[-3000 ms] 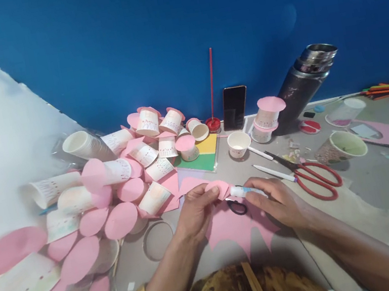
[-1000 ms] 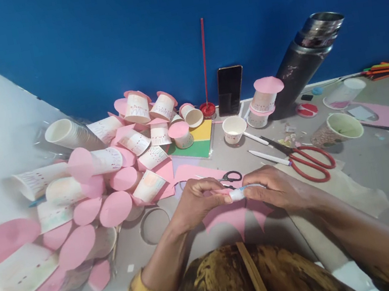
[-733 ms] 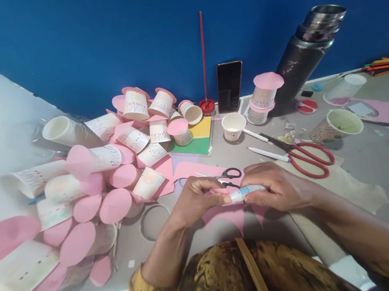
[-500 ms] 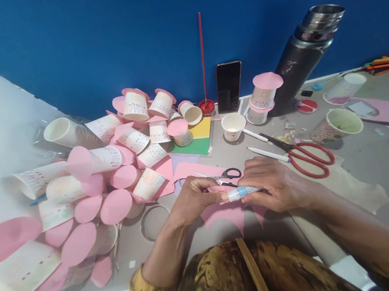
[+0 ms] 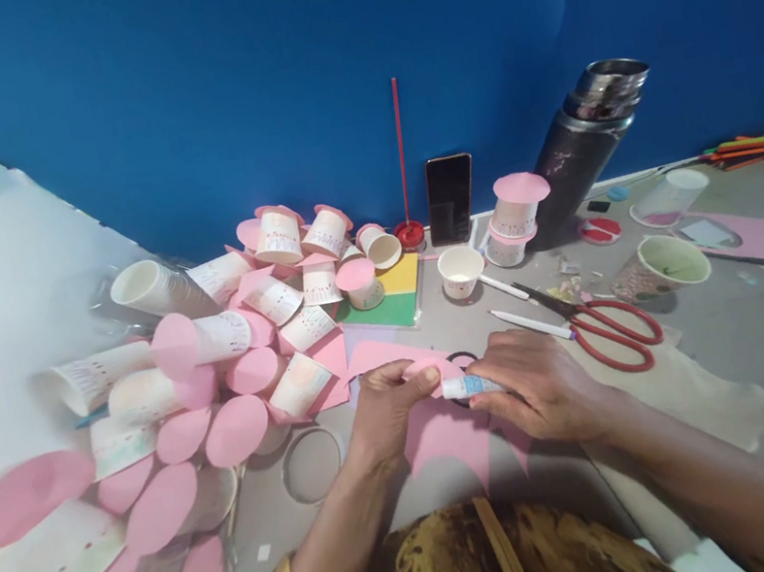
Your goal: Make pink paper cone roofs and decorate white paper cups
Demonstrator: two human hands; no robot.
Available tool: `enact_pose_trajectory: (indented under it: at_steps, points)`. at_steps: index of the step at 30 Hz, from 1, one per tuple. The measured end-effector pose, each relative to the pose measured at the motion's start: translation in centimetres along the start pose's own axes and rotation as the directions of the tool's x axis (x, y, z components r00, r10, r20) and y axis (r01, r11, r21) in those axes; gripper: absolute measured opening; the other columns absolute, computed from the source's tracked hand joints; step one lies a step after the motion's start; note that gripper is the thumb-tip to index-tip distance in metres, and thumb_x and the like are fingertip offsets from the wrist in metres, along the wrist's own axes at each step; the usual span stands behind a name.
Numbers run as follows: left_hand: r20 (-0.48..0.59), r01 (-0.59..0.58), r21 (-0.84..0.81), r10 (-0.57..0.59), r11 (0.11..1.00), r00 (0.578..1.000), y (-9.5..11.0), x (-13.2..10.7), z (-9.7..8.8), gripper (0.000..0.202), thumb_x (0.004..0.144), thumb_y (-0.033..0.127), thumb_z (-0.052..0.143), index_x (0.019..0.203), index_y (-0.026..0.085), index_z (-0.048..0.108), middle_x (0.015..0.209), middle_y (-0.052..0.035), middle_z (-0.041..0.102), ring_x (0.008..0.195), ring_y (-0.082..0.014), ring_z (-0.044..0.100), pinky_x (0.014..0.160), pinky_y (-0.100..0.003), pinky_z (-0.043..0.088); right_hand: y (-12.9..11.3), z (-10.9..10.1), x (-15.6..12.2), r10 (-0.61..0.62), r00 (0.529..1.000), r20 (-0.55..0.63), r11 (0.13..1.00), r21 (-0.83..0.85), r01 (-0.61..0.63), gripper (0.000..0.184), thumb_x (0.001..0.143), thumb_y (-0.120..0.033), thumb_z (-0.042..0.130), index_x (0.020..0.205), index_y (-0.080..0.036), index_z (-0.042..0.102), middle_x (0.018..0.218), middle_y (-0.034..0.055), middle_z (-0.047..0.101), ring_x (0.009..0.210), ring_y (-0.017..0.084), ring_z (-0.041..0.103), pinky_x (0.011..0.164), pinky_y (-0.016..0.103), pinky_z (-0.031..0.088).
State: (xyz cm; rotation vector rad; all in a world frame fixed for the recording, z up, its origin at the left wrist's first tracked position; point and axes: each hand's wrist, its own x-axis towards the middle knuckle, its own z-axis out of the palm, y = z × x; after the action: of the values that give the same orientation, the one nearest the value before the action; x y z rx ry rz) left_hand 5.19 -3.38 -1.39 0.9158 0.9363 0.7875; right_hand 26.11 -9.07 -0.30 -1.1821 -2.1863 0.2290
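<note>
One view, from the head camera.

Left hand (image 5: 379, 415): thumb and fingers pinched on a small pink paper piece (image 5: 422, 379), held above the table.

Right hand (image 5: 536, 382): fingers and thumb clamped around a white-and-blue tube (image 5: 466, 386), which lies near level, its white end towards the left hand.

Changes: half a second ago the white end lay up against the left thumb; now it sits just below the thumb, with more of the pink piece showing. Contact between tube and paper: cannot tell. Judgement: work on the piece appears under way, since both items are in hand.

Beneath the hands: one cut pink sheet (image 5: 446, 442), edges scalloped. Beyond it, black-handled scissors (image 5: 464, 353), one ring now crossed by the tube; these seem the nearest obstruction.

Right side: red-handled scissors (image 5: 574, 313), blades apart; white pen (image 5: 531, 324) just beside; dark flask (image 5: 571, 159), leaning.

Far side: one upright white cup (image 5: 461, 274); phone (image 5: 452, 200), propped near the wall.

Left side: many pink-disc cups (image 5: 222, 336), heaped, likely limiting the left arm; one clear ring (image 5: 285, 471), lying between heap and forearm.
</note>
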Motion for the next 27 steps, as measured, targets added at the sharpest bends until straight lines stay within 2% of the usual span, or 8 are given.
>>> enact_pose_trajectory:
  at_steps: [3,5,9,12,16,18,22,27]
  points:
    - [-0.032,0.027,-0.079,-0.03,0.996,0.999,0.2,0.1,-0.1,0.035,0.061,0.039,0.094,0.058,0.013,0.07,0.06,0.0002,0.061,0.061,-0.011,0.051,0.063,-0.025,0.041,0.3,-0.1,-0.2,0.137,0.989,-0.058,0.983,0.134,-0.128,0.027,0.103,-0.041,0.052,0.103,-0.019,0.068,0.081,0.0068,0.07,0.073,0.021,0.056,0.068,0.034,0.038]
    - [-0.055,0.044,-0.132,-0.051,0.99,0.997,0.3,0.1,0.0,0.035,0.059,0.037,0.095,0.059,0.014,0.069,0.061,0.0005,0.061,0.061,-0.0112,0.053,0.062,-0.025,0.042,0.6,-0.1,-0.2,0.337,0.936,-0.106,0.906,0.306,-0.292,0.023,0.099,-0.041,0.057,0.105,-0.021,0.065,0.089,0.0068,0.07,0.081,0.022,0.06,0.072,0.034,0.044]
    - [-0.062,0.033,-0.165,-0.044,0.986,0.997,0.6,-0.2,0.3,0.035,0.059,0.035,0.095,0.057,0.014,0.066,0.06,0.0013,0.061,0.059,-0.0107,0.053,0.063,-0.025,0.045,0.8,0.3,0.1,0.664,0.748,-0.003,0.544,0.689,-0.479,0.026,0.085,-0.042,0.072,0.092,-0.024,0.055,0.084,-0.0004,0.061,0.073,0.017,0.059,0.065,0.028,0.048]
    - [-0.087,-0.013,-0.092,0.005,0.996,0.996,0.8,-0.5,0.7,0.034,0.061,0.035,0.093,0.057,0.015,0.065,0.058,0.0024,0.058,0.058,-0.0105,0.05,0.06,-0.025,0.043,0.3,0.7,0.5,0.706,0.699,0.111,0.401,0.751,-0.524,0.033,0.077,-0.044,0.079,0.09,-0.022,0.058,0.066,-0.0065,0.05,0.057,0.011,0.047,0.054,0.025,0.04]
    - [-0.111,-0.101,0.143,0.117,0.985,0.987,0.8,-1.0,1.2,0.027,0.069,0.032,0.088,0.058,0.015,0.069,0.057,0.003,0.056,0.059,-0.0102,0.047,0.059,-0.024,0.038,-0.9,1.2,1.1,0.619,0.769,0.159,0.518,0.653,-0.552,0.033,0.074,-0.042,0.081,0.095,-0.018,0.072,0.059,-0.007,0.049,0.056,0.011,0.045,0.055,0.025,0.038]
    - [-0.089,-0.125,0.21,0.146,0.97,0.985,0.7,-1.2,1.4,0.021,0.072,0.031,0.085,0.061,0.016,0.074,0.058,0.0021,0.059,0.061,-0.0112,0.048,0.061,-0.024,0.039,-1.4,1.4,1.2,0.587,0.797,0.141,0.572,0.625,-0.532,0.027,0.075,-0.04,0.08,0.088,-0.017,0.074,0.058,-0.0053,0.053,0.056,0.012,0.046,0.054,0.025,0.038]
    - [-0.027,-0.124,0.224,0.133,0.967,0.991,0.8,-1.5,1.6,0.02,0.073,0.032,0.084,0.062,0.017,0.076,0.058,0.001,0.062,0.061,-0.0122,0.051,0.062,-0.024,0.041,-1.4,1.7,1.1,0.581,0.806,0.112,0.596,0.616,-0.515,0.022,0.081,-0.035,0.072,0.069,-0.017,0.069,0.062,-0.0013,0.064,0.057,0.011,0.051,0.055,0.024,0.039]
    - [0.048,-0.042,0.202,0.033,0.978,0.998,1.2,-1.3,1.5,0.024,0.069,0.035,0.087,0.062,0.015,0.075,0.058,0.0,0.064,0.059,-0.0111,0.052,0.061,-0.023,0.041,-1.0,1.6,1.0,0.585,0.791,0.181,0.576,0.593,-0.563,0.021,0.079,-0.032,0.07,0.066,-0.017,0.07,0.06,-0.0015,0.065,0.056,0.011,0.05,0.054,0.023,0.037]
